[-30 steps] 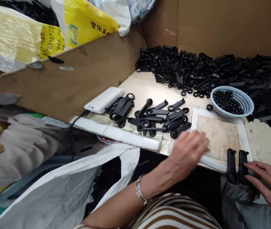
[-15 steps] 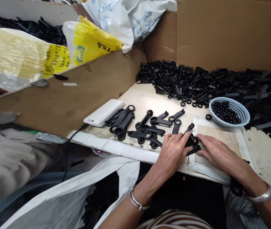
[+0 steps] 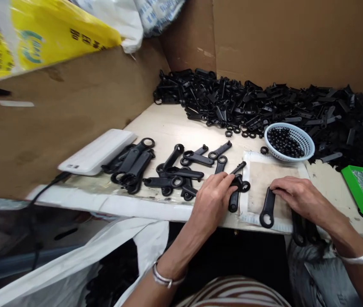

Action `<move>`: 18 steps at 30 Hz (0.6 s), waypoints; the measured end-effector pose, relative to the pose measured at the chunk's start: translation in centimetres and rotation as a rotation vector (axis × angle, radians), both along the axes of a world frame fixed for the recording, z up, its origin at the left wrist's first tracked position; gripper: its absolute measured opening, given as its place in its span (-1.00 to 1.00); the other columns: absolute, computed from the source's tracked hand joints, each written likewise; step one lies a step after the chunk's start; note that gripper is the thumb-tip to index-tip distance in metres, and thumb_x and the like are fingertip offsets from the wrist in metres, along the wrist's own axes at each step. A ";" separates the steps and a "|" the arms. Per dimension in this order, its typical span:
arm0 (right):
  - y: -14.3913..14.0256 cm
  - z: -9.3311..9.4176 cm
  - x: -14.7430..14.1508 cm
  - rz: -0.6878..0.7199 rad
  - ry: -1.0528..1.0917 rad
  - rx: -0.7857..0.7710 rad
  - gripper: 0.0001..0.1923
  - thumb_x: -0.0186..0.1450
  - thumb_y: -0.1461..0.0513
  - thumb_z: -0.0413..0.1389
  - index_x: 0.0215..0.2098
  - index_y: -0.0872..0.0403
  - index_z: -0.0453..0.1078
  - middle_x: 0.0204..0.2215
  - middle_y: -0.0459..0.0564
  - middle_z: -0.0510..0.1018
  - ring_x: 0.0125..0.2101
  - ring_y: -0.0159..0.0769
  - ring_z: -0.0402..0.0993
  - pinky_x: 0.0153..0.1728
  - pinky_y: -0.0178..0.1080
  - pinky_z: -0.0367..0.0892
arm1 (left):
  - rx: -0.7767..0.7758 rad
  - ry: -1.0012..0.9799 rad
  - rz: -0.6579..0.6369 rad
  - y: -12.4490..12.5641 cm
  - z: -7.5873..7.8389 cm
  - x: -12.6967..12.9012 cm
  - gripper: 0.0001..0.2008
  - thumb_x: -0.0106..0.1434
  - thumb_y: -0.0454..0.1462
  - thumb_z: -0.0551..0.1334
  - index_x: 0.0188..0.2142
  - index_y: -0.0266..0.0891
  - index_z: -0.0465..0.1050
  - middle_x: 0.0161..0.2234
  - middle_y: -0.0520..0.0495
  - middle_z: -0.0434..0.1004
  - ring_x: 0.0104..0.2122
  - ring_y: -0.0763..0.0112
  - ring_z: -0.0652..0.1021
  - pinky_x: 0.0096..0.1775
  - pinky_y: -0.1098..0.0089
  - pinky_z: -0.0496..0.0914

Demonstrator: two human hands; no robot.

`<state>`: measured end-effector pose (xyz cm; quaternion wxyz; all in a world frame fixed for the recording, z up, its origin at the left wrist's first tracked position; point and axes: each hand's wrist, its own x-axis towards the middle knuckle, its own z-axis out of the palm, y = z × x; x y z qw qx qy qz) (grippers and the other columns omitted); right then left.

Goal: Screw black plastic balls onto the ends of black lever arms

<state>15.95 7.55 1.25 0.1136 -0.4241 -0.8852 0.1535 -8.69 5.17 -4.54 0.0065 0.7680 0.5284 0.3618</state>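
Observation:
My right hand (image 3: 301, 197) pinches the upper end of a black plastic lever (image 3: 267, 209) with a ring at its lower end, over a paper-covered patch (image 3: 254, 170) of the bench. My left hand (image 3: 211, 198) is closed, with fingertips against a small cluster of black plastic parts (image 3: 233, 200); its grip is partly hidden. A black ring-ended piece (image 3: 245, 186) pokes out on the right of that cluster. Left of the hand, several black levers (image 3: 181, 172) lie loosely crossed. A stacked bunch of similar levers (image 3: 133, 166) sits farther left.
A white power bank-like box (image 3: 96, 151) with a black cable lies at left. Behind are a blue basket (image 3: 311, 149) of small black pieces and a heap of black parts (image 3: 248, 102). A green tray (image 3: 357, 196) of small metal pieces stands right. Cardboard walls (image 3: 296, 42) enclose the back.
My hands have moved apart; the right now holds one lever away from the cluster under my left fingers. The view has shifted right, bringing more of the green tray into sight.

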 end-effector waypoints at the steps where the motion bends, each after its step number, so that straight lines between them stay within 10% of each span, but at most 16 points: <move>1: -0.2 0.3 0.7 -0.012 -0.009 0.018 -0.78 0.39 0.25 -0.02 -0.23 0.03 0.49 -0.25 0.01 0.63 -0.25 -0.25 0.57 -0.21 -0.25 0.41 | 0.022 -0.010 0.003 -0.1 0.0 -0.1 -0.85 0.36 -0.32 0.16 -0.10 -0.19 0.44 -0.18 -0.12 0.56 -0.19 0.28 0.57 -0.14 0.29 0.47; 18: -1.3 0.9 3.4 0.075 -0.191 -0.087 -0.79 0.39 0.33 -0.02 -0.22 0.08 0.47 -0.31 -0.01 0.57 -0.24 -0.30 0.46 -0.24 -0.28 0.32 | 0.016 0.196 0.021 -0.9 0.9 -0.9 -0.86 0.39 -0.23 0.15 -0.20 -0.21 0.47 -0.31 -0.09 0.55 -0.29 0.20 0.55 -0.25 0.25 0.40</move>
